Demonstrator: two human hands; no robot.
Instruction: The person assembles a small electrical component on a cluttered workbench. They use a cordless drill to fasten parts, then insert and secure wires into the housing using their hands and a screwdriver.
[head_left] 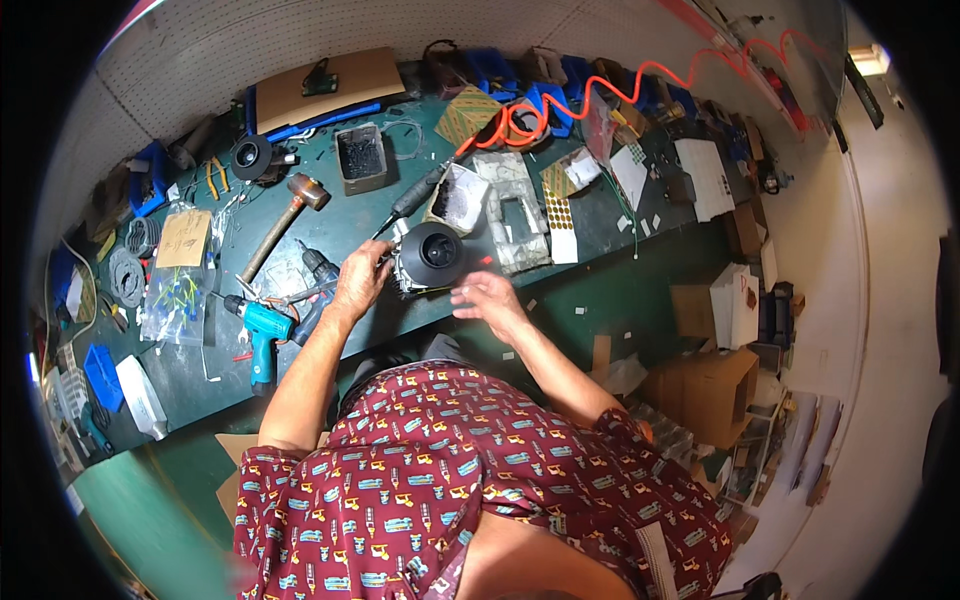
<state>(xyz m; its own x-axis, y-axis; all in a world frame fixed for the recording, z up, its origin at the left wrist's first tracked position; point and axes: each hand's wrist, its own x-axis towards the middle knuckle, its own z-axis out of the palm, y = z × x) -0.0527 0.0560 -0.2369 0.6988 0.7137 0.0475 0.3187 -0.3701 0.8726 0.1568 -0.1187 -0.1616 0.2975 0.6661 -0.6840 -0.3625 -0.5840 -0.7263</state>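
Note:
A black round blower with a metal body at its left side sits near the front edge of the green workbench. My left hand is closed on the metal side of this blower, its fingertips partly hidden. My right hand is just to the right of the blower's lower edge, fingers spread, holding nothing. Behind the blower, a black pneumatic screwdriver on an orange coiled hose lies by a white box of small parts. A teal cordless drill lies left of my left forearm.
A wooden-handled hammer, a second blower and a grey box of small dark parts occupy the left half. A foam block and sticker sheet lie right. Cardboard boxes stand at the lower right.

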